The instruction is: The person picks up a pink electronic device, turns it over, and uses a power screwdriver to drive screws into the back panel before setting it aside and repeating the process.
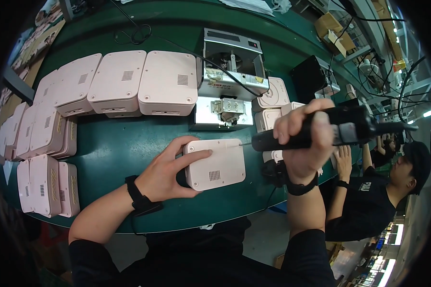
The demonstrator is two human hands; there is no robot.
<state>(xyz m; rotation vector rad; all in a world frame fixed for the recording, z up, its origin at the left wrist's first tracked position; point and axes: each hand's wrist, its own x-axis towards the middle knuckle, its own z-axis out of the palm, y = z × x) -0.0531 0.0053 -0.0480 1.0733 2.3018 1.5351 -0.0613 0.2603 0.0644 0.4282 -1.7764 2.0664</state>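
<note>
A pale pinkish-white plastic box point(227, 165) with rounded corners and a slotted vent lies on the green table in front of me. My left hand point(164, 170) grips it from the left side, fingers spread over its top and thumb at the near edge. In my right hand point(305, 143) is a black electric screwdriver point(352, 126), held almost level, its thin bit pointing left. The bit's tip is at the box's far right corner, by a screw hole; whether it touches cannot be made out.
Similar boxes point(170, 81) stand in rows along the back and left of the table. A metal screw-feeder machine point(232, 62) sits behind my box, with more white parts point(273, 93) to its right. A dark cable crosses the machine. A co-worker point(368, 191) is at the right.
</note>
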